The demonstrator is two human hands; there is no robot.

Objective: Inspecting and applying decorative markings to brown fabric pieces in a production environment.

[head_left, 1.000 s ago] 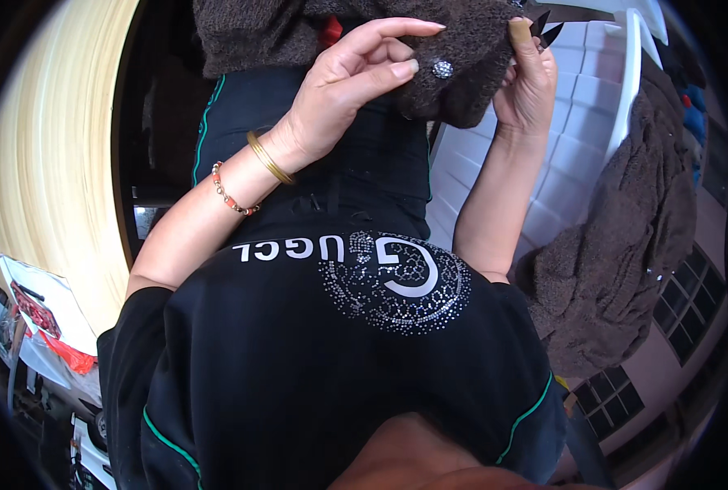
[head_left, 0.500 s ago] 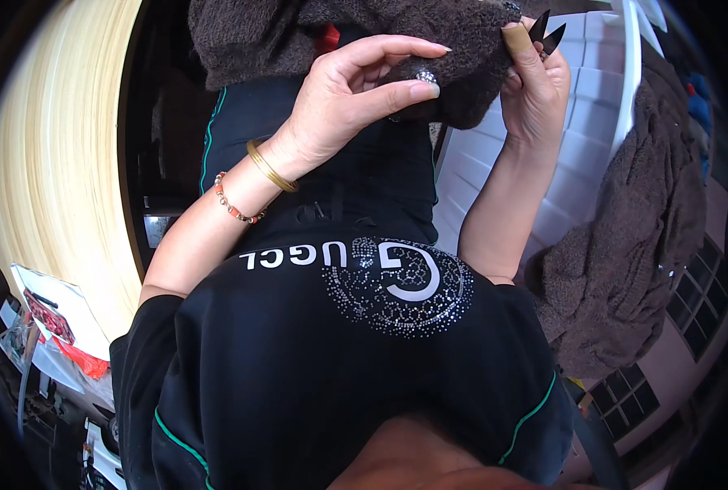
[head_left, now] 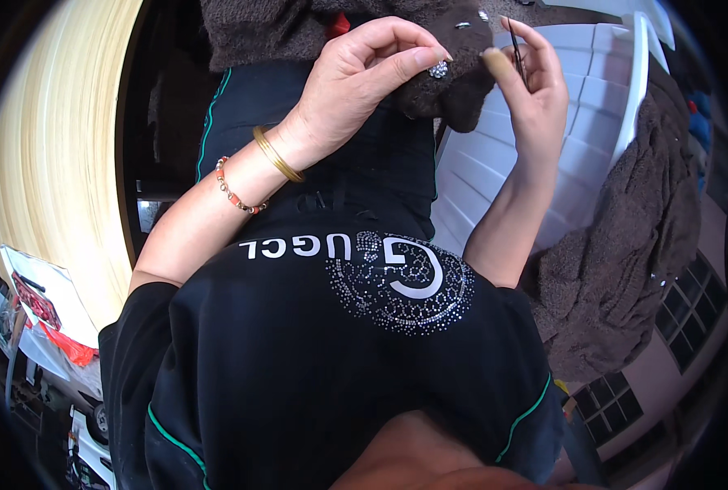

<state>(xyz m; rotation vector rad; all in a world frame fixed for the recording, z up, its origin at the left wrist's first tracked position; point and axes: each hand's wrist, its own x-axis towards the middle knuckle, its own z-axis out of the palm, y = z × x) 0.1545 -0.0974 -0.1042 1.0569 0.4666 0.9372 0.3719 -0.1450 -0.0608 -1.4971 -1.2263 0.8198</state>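
Brown cloth (head_left: 454, 98) hangs between my 2 hands, which are apart. My left hand (head_left: 364, 82) pinches thumb and forefinger together at a sparkly button (head_left: 437, 71) on that cloth. My right hand (head_left: 537, 94) is clamped around a thin black tool (head_left: 517, 53), its tan-covered thumb at the cloth's edge; whether it touches, I cannot tell. 2 shiny pieces (head_left: 462, 25) sit farther out between my hands. Right of my right hand is a white bin's rim (head_left: 634, 90), with a brown garment (head_left: 617, 237) beside it. Well left of my left hand runs a pale table (head_left: 45, 122).
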